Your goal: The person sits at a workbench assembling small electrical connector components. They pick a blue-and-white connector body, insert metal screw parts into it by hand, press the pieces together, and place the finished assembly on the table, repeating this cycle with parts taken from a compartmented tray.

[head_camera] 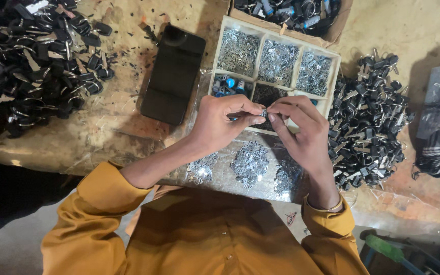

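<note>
A small dark metal part sits pinched right between the fingers of the left hand and the right hand, both equally near, held just above the tabletop before the compartment tray; its long axis is too small to tell.

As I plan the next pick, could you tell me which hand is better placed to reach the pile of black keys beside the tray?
Probably the right hand: the black keys lie just beside it.

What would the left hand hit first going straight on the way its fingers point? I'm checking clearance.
Probably the right hand: the left hand points right, both pinching one small metal piece.
</note>
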